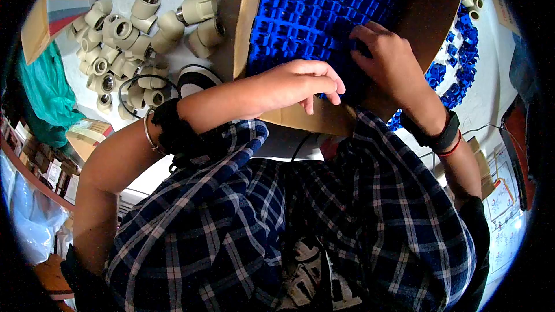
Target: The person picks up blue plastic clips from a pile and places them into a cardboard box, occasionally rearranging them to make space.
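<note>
A cardboard box (245, 20) stands between my knees, packed with rows of blue plastic parts (312, 6). My left hand (306, 84) hangs above its near edge with loosely bent fingers apart, and nothing shows in them. Inside the box on the right, my right hand (381, 52) is curled beside the end of the rows. Its fingertips point down into shadow, so whatever they grip is hidden. The blue parts nearest both hands are dark and partly covered by them.
Many beige pipe fittings (124, 32) lie in a heap on the floor at left, near a shoe (196, 78). Loose blue parts (462, 75) are spread right of the box. A green plastic bag (49, 92) and a small carton (87, 136) sit at far left.
</note>
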Tool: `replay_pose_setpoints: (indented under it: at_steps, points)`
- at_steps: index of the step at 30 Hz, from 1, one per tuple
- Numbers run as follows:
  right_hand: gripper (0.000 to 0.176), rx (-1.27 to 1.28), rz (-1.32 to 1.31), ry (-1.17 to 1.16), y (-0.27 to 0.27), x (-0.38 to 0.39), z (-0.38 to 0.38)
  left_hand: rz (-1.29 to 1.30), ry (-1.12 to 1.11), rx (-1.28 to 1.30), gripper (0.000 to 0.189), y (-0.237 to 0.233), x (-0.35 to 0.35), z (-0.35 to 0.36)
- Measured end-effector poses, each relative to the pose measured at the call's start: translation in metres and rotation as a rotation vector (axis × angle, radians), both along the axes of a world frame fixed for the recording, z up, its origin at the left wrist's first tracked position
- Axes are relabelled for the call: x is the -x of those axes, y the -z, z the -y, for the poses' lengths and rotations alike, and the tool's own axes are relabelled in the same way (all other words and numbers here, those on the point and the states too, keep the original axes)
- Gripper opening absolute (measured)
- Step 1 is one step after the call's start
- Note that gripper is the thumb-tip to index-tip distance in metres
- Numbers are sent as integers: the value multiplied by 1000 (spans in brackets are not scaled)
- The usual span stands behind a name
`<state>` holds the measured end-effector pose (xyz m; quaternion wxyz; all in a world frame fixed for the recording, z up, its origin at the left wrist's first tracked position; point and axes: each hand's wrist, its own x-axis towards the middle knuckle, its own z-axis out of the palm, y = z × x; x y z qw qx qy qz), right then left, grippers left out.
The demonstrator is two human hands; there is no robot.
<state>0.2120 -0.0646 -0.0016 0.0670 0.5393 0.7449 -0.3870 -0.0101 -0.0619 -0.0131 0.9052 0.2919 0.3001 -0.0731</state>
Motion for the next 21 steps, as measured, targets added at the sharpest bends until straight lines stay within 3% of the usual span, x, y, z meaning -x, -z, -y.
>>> replay_pose_setpoints:
  at_steps: [12, 15, 17, 21]
  points:
    - [21, 16, 0, 6, -1, 3, 4, 31, -22, -19, 26, 1, 0, 0]
    - [21, -19, 3, 9, -1, 4, 5, 16, -43, -155, 21, 0, -1, 3]
    - [21, -10, 39, -12, -4, 6, 3, 42, -44, -518, 18, 3, -3, 6]
    - [20, -62, -27, -38, 0, 2, 3, -42, 7, -460, 18, 0, -5, -2]
